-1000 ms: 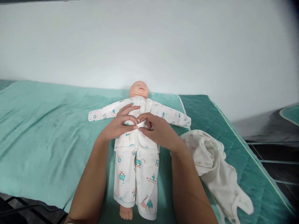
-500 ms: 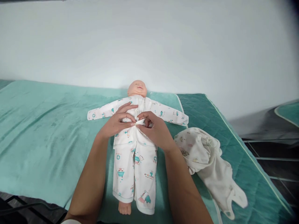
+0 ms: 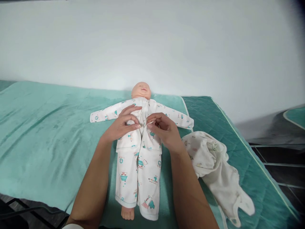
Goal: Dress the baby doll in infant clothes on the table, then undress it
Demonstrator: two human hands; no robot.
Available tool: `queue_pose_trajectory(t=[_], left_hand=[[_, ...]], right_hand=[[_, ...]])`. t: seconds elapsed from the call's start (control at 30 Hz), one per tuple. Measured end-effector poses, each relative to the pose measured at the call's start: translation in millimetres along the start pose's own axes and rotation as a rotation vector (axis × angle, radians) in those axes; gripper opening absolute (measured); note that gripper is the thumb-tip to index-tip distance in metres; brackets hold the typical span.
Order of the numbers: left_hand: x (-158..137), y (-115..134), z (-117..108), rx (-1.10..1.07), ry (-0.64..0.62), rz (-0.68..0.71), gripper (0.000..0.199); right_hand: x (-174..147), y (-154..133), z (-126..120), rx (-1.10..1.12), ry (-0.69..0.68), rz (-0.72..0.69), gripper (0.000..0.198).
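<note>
A baby doll (image 3: 141,90) lies on its back, dressed in a white printed shirt (image 3: 128,143) and matching trousers (image 3: 149,178). My left hand (image 3: 122,125) rests over one side of the shirt front, thumb and index finger closed on its edge at the belly, the other fingers spread on the chest. My right hand (image 3: 165,128) pinches the opposite front edge between thumb and fingertips. A narrow gap separates the two hands, and the shirt front parts below them. One bare foot (image 3: 127,213) shows under a trouser leg; the other foot is hidden.
A crumpled white printed baby garment (image 3: 214,165) lies to the right. Beneath the doll is a light green blanket (image 3: 54,136), over a darker green quilted cover (image 3: 238,152). A pale wall (image 3: 152,41) stands behind the bed.
My right hand has drawn slightly right, away from my left, with its shirt edge. The shirt edges, together at the fingertips before, now stand apart. My left hand has barely moved.
</note>
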State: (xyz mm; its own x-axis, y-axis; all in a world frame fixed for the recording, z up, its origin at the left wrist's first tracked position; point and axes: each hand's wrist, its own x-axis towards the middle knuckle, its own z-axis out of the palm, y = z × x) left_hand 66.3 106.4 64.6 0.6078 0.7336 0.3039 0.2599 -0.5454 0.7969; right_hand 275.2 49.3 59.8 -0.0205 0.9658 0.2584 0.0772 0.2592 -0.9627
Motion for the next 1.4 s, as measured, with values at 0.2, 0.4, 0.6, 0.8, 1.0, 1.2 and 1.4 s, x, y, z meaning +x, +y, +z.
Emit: queue_pose_trajectory(t=[0.2,0.4,0.6,0.8,1.0,1.2,1.4], left_hand=[[4,5,19,-0.012,0.273,-0.114,0.024],[8,10,26,0.127,0.306,-0.107,0.016],[7,7,22,0.114,0.347,-0.094,0.016],[9,10,31,0.190,0.365,-0.114,0.030],[9,16,39,0.341,0.419,-0.135,0.017],[11,10,36,0.213,0.539,-0.141,0.016],[0,-4,2,-0.112,0.827,-0.441,0.009]], right_hand=[[14,19,4,0.054,0.461,0.052,0.023],[19,32,5,-0.147,0.529,0.113,0.040],[16,33,1,-0.227,0.438,0.119,0.034],[15,36,4,-0.203,0.468,0.073,0.037],[14,32,8,-0.267,0.479,0.001,0.030],[14,32,1,-0.205,0.371,0.054,0.041],[16,35,-4,0.020,0.335,0.087,0.043]])
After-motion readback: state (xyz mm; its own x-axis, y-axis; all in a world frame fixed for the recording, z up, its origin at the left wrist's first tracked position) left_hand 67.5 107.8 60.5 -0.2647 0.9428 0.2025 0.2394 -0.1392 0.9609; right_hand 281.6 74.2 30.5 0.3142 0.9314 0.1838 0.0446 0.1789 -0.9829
